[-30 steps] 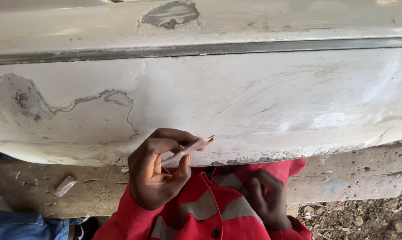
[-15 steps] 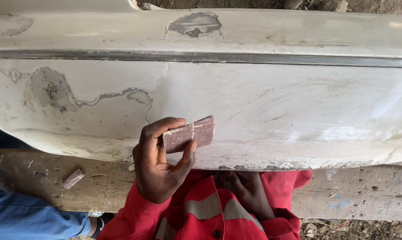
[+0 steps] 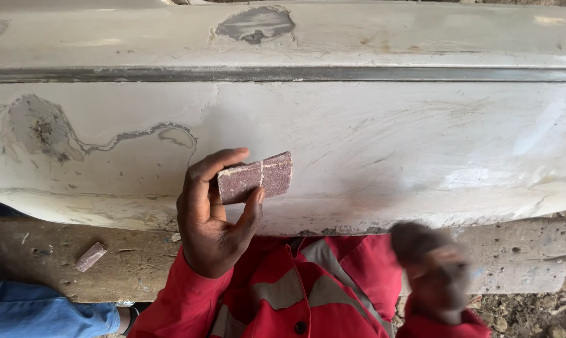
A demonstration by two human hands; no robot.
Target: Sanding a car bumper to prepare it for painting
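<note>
My left hand (image 3: 213, 216) holds up a folded piece of reddish-brown sandpaper (image 3: 256, 177), pinched between thumb and fingers, its gritty face toward me. It hovers in front of a white, sanded car body panel (image 3: 370, 138) with grey filler patches. My right hand (image 3: 434, 269) is blurred at the lower right, near the panel's bottom edge and my red sleeve; whether it holds anything cannot be made out.
A grey trim strip (image 3: 295, 74) runs along the panel. Under the panel lies a concrete slab (image 3: 527, 256) with a small scrap of sandpaper (image 3: 91, 256) at the left. A blue-jeaned leg (image 3: 39, 313) shows at the lower left. Gravel lies at the lower right.
My left hand turned the sandpaper from edge-on to face-on and held it there. My right hand rose from my lap and moved right, now blurred.
</note>
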